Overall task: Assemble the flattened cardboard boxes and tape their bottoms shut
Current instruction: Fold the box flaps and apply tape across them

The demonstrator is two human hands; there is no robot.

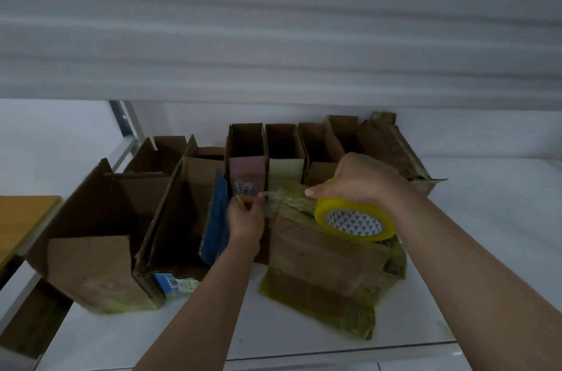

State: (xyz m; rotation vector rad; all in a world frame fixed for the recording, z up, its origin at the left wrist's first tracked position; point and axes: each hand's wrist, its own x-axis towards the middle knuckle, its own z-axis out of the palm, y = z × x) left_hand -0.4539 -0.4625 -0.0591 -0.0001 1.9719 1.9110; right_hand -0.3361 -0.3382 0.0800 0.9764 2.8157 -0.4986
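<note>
**Tape strip drawn across box bottom**

Right hand (359,179) gripping tape roll (354,220) atop upturned box (328,261) on table (486,249). Left hand (244,215) pinching free tape end (269,199) just left of box. Strip runs left–right between hands; box directly beneath, nearer right hand.

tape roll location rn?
Head view, right of centre: the yellow tape roll is gripped by the right hand, resting atop the nearest cardboard box.

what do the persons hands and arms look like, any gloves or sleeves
Both arms are bare from the bottom edge of the picture up to the wrists: no sleeves show. The left hand and right hand wear no gloves. No watch, ring or bracelet is visible, though the picture is dim and a little blurred.
</note>
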